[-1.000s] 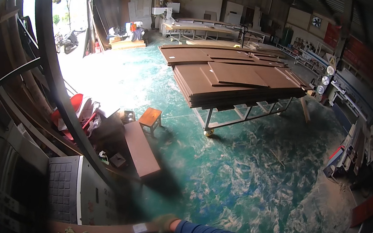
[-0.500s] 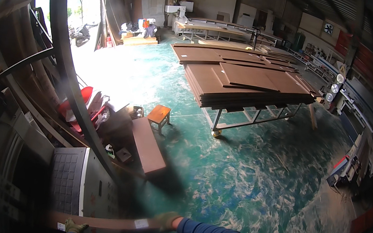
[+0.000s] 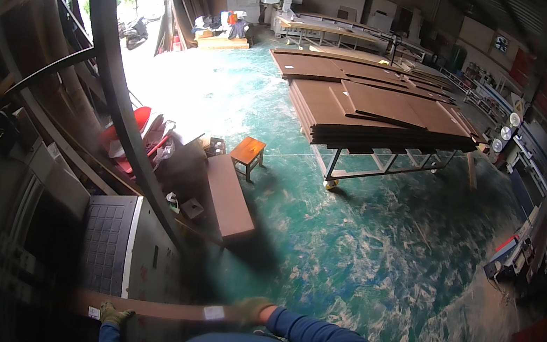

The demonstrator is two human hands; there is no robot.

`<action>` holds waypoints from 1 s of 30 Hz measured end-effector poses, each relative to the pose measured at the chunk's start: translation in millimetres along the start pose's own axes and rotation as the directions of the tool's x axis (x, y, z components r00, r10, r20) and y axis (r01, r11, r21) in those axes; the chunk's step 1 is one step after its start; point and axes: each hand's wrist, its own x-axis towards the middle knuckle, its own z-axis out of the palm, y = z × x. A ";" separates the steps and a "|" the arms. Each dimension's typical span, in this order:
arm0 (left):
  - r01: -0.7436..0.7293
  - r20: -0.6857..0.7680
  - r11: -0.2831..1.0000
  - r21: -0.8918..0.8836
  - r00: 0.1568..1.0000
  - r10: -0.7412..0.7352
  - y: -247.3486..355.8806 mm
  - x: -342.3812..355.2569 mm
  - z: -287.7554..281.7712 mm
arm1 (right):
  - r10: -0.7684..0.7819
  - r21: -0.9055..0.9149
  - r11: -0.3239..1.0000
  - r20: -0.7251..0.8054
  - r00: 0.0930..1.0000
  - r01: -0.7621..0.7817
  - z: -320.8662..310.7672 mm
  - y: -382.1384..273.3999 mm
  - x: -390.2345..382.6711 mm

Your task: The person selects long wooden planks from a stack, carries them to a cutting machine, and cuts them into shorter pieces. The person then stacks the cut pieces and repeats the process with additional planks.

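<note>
A long, narrow brown board (image 3: 169, 311) lies across the lower left of the view, in front of my body. One white label (image 3: 214, 313) is stuck near its right part and another (image 3: 94, 313) near its left part. My left hand (image 3: 116, 315), in a greenish glove, is closed over the board beside the left label. At the board's right end, my gloved right hand (image 3: 253, 309) grips it; some of those fingers are hidden or blurred. The board passes by a grey machine with a dark gridded panel (image 3: 109, 242), and its left end fades into shadow.
A brown box-like panel (image 3: 230, 196) and a small wooden stool (image 3: 248, 152) stand ahead on the green floor. Farther off, a wheeled metal rack (image 3: 386, 172) carries stacked brown boards (image 3: 382, 108). A dark metal post (image 3: 114, 76) rises at left; offcuts (image 3: 524, 247) lean at right.
The view has shifted, so the room appears farther right and slightly higher. Both hands still hold the board, which has barely changed place in the picture.
</note>
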 end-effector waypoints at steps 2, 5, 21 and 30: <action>-0.018 -0.004 1.000 -0.008 1.000 0.018 0.9 -3.9 -0.9 | -0.011 -0.018 1.000 0.007 1.000 0.011 0.5 0.6 0.1; 0.003 0.013 1.000 0.001 1.000 -0.003 4.2 -11.4 -4.9 | -0.006 -0.038 0.999 -0.008 1.000 0.006 1.3 1.8 1.4; 0.020 0.025 0.998 -0.055 1.000 -0.018 22.5 -41.8 -28.6 | -0.034 -0.047 0.998 -0.050 0.998 0.032 10.3 12.8 7.9; 0.046 -0.184 0.993 -0.104 0.981 -0.064 14.4 -54.3 -29.9 | -0.001 -0.005 1.000 0.012 1.000 0.001 -8.3 -1.4 -8.1</action>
